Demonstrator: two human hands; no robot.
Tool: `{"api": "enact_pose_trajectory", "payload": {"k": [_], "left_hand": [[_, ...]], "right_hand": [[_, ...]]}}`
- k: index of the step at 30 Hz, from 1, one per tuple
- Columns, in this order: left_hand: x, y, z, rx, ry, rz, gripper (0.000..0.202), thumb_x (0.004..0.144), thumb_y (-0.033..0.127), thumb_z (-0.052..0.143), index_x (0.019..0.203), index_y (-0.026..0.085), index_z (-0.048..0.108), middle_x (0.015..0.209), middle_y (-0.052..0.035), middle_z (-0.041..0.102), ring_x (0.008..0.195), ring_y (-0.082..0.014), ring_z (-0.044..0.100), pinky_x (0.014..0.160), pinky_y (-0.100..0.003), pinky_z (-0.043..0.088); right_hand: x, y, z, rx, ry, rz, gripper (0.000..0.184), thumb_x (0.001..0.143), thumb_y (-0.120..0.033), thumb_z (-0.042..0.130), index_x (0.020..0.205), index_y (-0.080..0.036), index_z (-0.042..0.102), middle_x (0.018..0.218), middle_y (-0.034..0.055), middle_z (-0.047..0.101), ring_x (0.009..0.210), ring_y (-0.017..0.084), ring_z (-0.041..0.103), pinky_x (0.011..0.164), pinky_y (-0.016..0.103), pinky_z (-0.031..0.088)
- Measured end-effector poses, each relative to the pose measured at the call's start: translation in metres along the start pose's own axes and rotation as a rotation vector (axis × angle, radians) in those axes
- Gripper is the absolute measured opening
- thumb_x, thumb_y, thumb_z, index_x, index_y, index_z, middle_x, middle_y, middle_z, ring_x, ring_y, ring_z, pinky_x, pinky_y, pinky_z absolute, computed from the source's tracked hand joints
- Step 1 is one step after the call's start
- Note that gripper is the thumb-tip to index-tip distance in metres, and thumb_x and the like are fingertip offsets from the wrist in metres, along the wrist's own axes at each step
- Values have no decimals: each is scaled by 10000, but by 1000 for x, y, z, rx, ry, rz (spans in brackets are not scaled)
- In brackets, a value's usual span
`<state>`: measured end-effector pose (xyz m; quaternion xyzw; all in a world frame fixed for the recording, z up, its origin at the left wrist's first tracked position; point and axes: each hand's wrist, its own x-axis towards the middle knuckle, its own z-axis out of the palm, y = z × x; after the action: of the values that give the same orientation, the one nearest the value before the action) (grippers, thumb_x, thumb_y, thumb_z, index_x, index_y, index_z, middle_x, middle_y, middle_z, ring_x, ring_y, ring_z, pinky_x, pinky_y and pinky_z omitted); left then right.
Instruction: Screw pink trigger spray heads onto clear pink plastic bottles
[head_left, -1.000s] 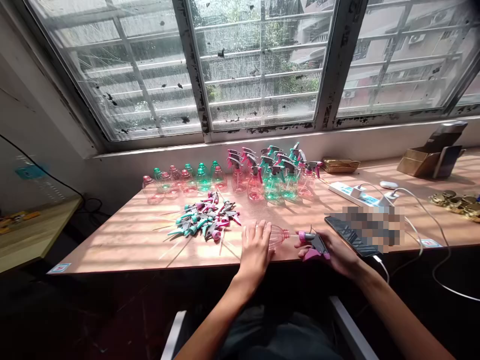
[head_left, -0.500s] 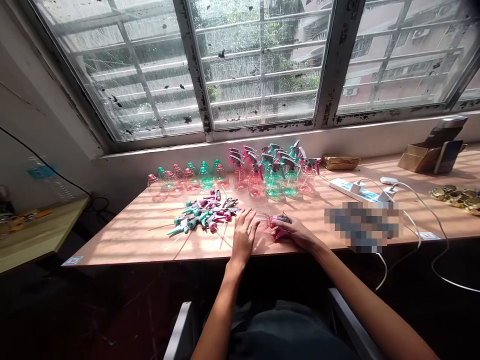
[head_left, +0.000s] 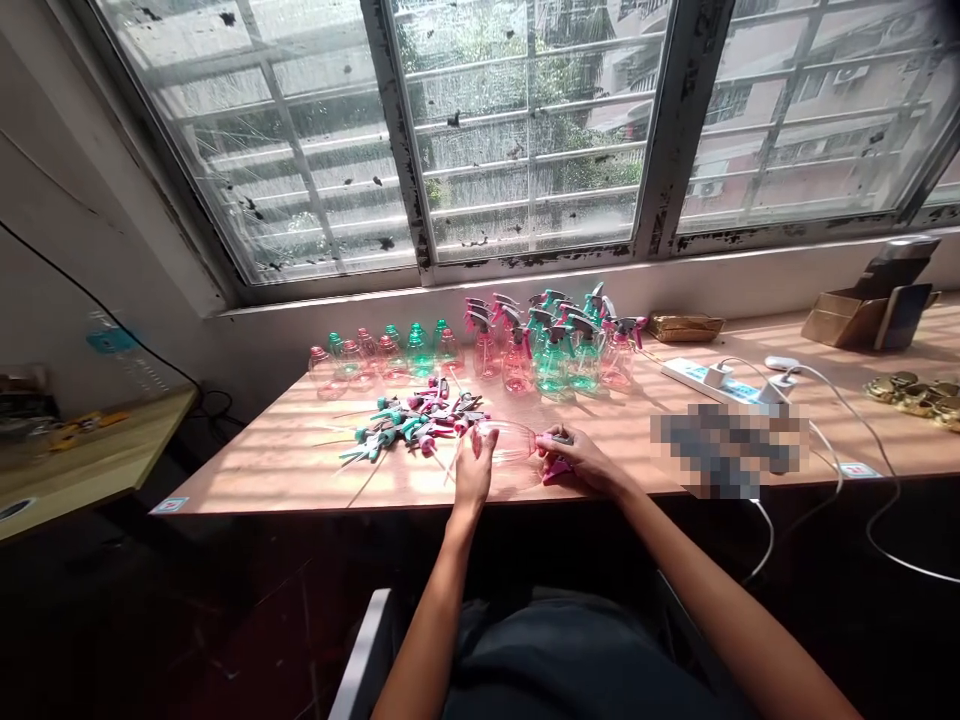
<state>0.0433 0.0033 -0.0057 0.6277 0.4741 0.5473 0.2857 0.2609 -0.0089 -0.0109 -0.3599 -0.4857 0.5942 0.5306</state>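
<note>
A clear pink spray bottle (head_left: 512, 441) lies on its side low over the table, its neck toward the right. My left hand (head_left: 474, 462) is closed on the bottle's base end. At the neck, my right hand (head_left: 586, 460) grips a pink and grey trigger spray head (head_left: 556, 466), which meets the bottle mouth; whether it is fully screwed on I cannot tell. Just left of my left hand is a pile of loose green, pink and grey spray heads (head_left: 409, 425) with thin tubes.
Open pink and green bottles (head_left: 390, 358) stand in rows at the back left. Several bottles with spray heads (head_left: 553, 360) stand at the back centre. To the right are a power strip (head_left: 712, 385) with white cables, a blurred-out object (head_left: 727, 450) and a cardboard box (head_left: 836, 318).
My left hand has gone from spread fingers to a closed hold on the bottle's base. My right hand stays at the spray head. The view has shifted slightly.
</note>
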Motion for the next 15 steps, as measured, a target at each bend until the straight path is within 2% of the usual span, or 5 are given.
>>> {"api": "enact_pose_trajectory", "payload": {"k": [3,9,12,15], "left_hand": [[-2,3,0,-3,-25,1,355,1012,345,655,1321,176,612,1350,-112,633,1167,-289,657,986,-518,554],[-2,-1,-3,-14,-88,61,402,1009,353,656,1369,186,587,1443,-123,580,1275,-323,598,1068,-579,486],[-8,-3,-6,-50,-126,89,515,1011,429,632,1466,222,507,1572,-143,468,1395,-352,513,1122,-577,448],[-26,-2,-9,-87,-147,116,645,1006,536,587,1562,287,377,1686,-126,302,1542,-347,321,1197,-522,386]], "right_hand": [[3,1,-1,16,16,10,400,726,-461,920,836,-190,647,774,26,750,566,174,711,477,323,668],[0,3,0,58,82,-19,438,704,-449,936,876,-215,608,794,-4,756,577,162,709,485,320,675],[-6,3,4,59,90,-33,437,715,-453,927,901,-212,613,805,1,771,555,161,706,491,326,671],[-18,4,6,46,89,-39,452,713,-440,933,947,-202,628,729,7,772,523,176,699,506,357,672]]}}
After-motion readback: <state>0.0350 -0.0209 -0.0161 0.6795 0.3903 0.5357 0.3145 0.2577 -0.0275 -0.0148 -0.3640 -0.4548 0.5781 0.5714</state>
